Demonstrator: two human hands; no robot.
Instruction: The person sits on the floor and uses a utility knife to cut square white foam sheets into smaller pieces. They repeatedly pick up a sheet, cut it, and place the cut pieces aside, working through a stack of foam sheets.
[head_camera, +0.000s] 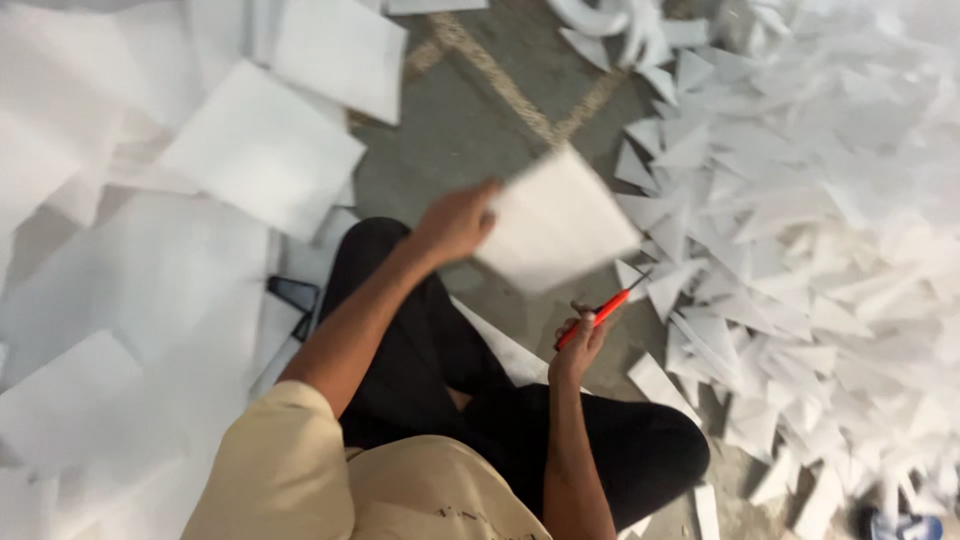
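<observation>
My left hand grips the near left edge of a white square sheet, held tilted in the air above the floor and blurred by motion. Below it, my right hand is closed around the orange handles of a pair of scissors, whose blades point up and right toward the sheet's lower edge. I cannot tell if the blades touch the sheet. I sit cross-legged in black trousers and a beige shirt.
A large heap of white triangular offcuts fills the right side. Stacks of whole white sheets cover the left. A dark phone-like object lies by my left knee. Grey floor shows between the piles.
</observation>
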